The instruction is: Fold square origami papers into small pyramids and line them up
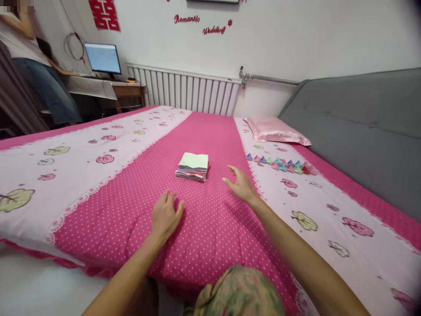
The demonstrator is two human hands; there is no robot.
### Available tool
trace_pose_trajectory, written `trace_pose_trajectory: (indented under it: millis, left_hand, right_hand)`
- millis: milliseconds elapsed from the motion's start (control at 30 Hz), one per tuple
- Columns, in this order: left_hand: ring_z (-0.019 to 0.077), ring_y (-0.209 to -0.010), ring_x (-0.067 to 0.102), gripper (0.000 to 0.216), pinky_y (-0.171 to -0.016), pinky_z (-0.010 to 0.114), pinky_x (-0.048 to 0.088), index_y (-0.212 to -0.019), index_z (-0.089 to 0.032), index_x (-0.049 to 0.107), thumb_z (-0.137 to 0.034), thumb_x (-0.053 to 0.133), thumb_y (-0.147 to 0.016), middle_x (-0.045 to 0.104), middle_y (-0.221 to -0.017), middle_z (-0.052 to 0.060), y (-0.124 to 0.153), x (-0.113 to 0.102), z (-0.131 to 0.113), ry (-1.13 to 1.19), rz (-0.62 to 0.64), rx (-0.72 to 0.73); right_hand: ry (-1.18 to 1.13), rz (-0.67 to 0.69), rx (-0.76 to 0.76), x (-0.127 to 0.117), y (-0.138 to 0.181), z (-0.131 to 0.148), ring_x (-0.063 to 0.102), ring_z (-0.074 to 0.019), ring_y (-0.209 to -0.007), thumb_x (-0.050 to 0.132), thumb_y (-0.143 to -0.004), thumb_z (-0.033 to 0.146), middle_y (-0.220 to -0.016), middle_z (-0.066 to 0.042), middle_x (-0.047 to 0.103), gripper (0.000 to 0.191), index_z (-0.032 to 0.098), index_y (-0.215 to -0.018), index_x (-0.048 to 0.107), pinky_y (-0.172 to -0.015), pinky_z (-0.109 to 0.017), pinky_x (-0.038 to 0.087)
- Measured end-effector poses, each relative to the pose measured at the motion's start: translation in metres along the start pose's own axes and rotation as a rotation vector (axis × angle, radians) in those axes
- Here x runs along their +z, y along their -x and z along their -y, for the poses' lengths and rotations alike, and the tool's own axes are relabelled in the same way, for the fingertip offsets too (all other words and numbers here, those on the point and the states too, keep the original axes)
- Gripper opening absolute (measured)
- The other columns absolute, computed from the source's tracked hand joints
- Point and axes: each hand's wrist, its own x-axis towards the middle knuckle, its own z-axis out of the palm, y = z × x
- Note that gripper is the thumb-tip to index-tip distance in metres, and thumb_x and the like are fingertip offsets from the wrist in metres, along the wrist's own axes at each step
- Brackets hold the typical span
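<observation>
A stack of coloured square papers [193, 166], pale green on top, lies on the pink dotted bedspread [210, 228]. My left hand [165, 216] rests flat on the spread just short of the stack, fingers stretched out and empty. My right hand [240, 183] hovers open to the right of the stack, fingers spread, holding nothing. A row of several small folded paper pieces [280, 164] in purple, pink, teal and green lies to the right of my right hand.
A pink pillow [275, 130] lies at the far right by the grey padded headboard [362, 131]. A white radiator [184, 90] lines the far wall. At far left another person [36, 74] stands by a desk with a monitor [102, 58].
</observation>
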Motion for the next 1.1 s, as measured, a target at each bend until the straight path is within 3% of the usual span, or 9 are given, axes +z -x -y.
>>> trace_pose_trajectory:
  millis: [67,167,333,467,633,1100]
  left_hand:
    - [0.0274,-0.117,0.044,0.048,-0.099,0.04,0.034,-0.117,-0.009,0.051,-0.041,0.035,-0.085,0.05,-0.126,0.016,-0.004,0.015,-0.004,-0.009,0.011,0.004]
    - [0.0275,-0.117,0.044,0.05,-0.101,0.041,0.032,-0.117,-0.009,0.052,-0.043,0.035,-0.085,0.052,-0.122,0.016,-0.002,0.031,-0.001,-0.009,0.005,0.017]
    - [0.0272,-0.114,0.047,0.047,-0.099,0.041,0.033,-0.115,-0.01,0.054,-0.042,0.037,-0.084,0.055,-0.12,0.015,0.002,0.035,0.005,0.013,-0.017,0.016]
    - [0.0275,-0.115,0.046,0.047,-0.099,0.042,0.033,-0.115,-0.011,0.055,-0.042,0.038,-0.084,0.055,-0.121,0.014,0.001,0.036,0.004,0.028,-0.018,0.002]
    - [0.0278,-0.115,0.046,0.048,-0.1,0.042,0.033,-0.115,-0.011,0.055,-0.042,0.038,-0.083,0.054,-0.121,0.014,0.001,0.036,0.003,0.059,-0.01,-0.007]
    - [0.0279,-0.116,0.045,0.047,-0.1,0.042,0.033,-0.115,-0.011,0.054,-0.04,0.038,-0.083,0.054,-0.122,0.014,0.003,0.035,0.003,0.054,-0.009,-0.013]
  right_hand:
    - [-0.016,0.097,-0.08,0.022,-0.036,0.006,0.052,-0.0241,-0.111,0.055,-0.077,0.037,-0.123,-0.012,0.054,0.049,0.017,-0.121,0.046,-0.091,-0.041,0.043]
    - [0.017,0.135,-0.149,0.047,-0.076,0.003,0.051,-0.0226,-0.113,0.058,-0.074,0.028,-0.124,-0.013,0.053,0.052,0.013,-0.122,0.045,-0.094,-0.039,0.041]
    - [0.037,0.238,-0.21,0.079,-0.108,-0.011,0.053,-0.0216,-0.11,0.063,-0.068,0.022,-0.118,-0.011,0.058,0.049,0.012,-0.114,0.053,-0.096,-0.036,0.039]
    - [0.064,0.259,-0.217,0.098,-0.115,-0.016,0.055,-0.023,-0.108,0.063,-0.067,0.022,-0.115,-0.012,0.061,0.044,0.01,-0.109,0.058,-0.094,-0.036,0.041]
    - [0.112,0.173,-0.163,0.113,-0.117,-0.018,0.055,-0.0237,-0.107,0.058,-0.07,0.026,-0.115,-0.008,0.061,0.039,0.015,-0.107,0.06,-0.095,-0.039,0.04]
    - [0.135,0.144,-0.141,0.116,-0.115,-0.03,0.058,-0.0218,-0.102,0.055,-0.07,0.029,-0.105,-0.003,0.067,0.029,0.02,-0.094,0.068,-0.092,-0.036,0.042]
